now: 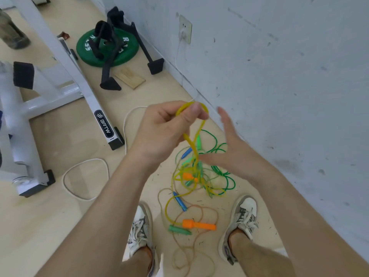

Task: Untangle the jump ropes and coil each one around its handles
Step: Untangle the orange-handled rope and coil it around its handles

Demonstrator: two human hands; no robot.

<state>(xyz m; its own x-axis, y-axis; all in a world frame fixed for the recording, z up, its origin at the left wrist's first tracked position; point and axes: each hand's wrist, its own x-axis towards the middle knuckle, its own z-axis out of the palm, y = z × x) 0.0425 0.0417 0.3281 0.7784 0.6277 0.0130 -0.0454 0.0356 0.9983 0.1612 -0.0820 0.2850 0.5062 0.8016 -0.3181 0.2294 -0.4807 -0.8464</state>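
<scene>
My left hand (165,126) is raised and pinches a loop of the yellow jump rope (192,145), which hangs down into a tangle on the floor. My right hand (229,148) is beside it, fingers straight and spread, holding nothing. The tangle (199,174) mixes yellow, green (225,172) and thin orange-brown (201,208) ropes. Handles lie among them: an orange one (198,225), a green one (179,230), a blue one (179,200), another blue one (186,153) and another orange one (188,176).
My two shoes (139,228) (242,216) stand either side of the ropes. A white wall (279,76) runs along the right. A white gym frame (79,82), a green weight plate (107,47), a black stand and a white cord (85,180) lie to the left.
</scene>
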